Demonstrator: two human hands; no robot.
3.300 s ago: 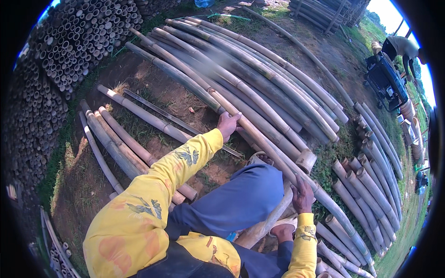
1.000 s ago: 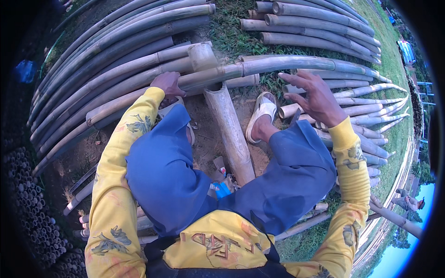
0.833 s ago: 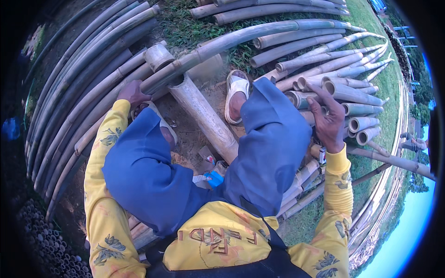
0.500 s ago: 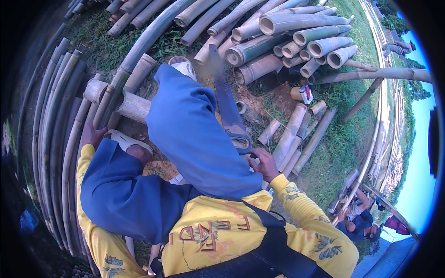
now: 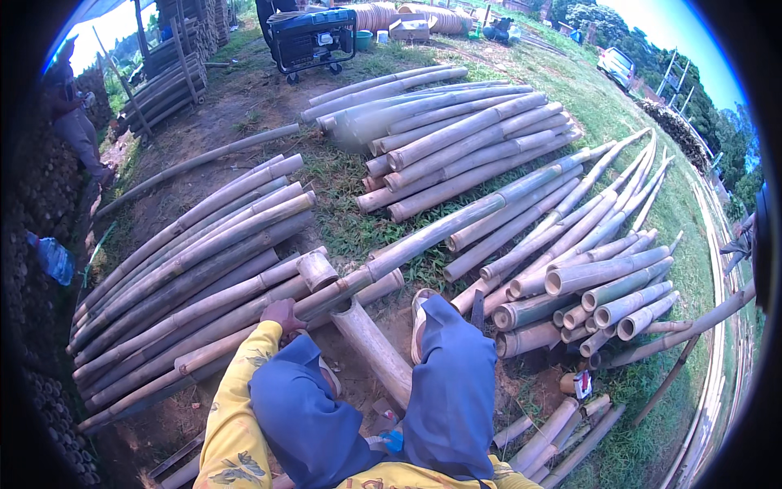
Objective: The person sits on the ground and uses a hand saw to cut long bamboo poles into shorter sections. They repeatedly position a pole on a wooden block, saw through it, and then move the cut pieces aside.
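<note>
Head view, centre-left: gripping long bamboo pole (image 5: 436,235) with curled fingers of left hand (image 5: 283,314) (right hand out of frame, fingers untellable); probably weighing heavy, flexing little, needing mid-length holding.

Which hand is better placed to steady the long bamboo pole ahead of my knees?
Probably your left hand: it's on the long bamboo pole, while your right hand is out of view.

Bamboo pole (image 5: 440,234): smooth, faintly glossy. Trousers (image 5: 305,403): matt cloth. Blue container (image 5: 54,260): translucent plastic.
</note>
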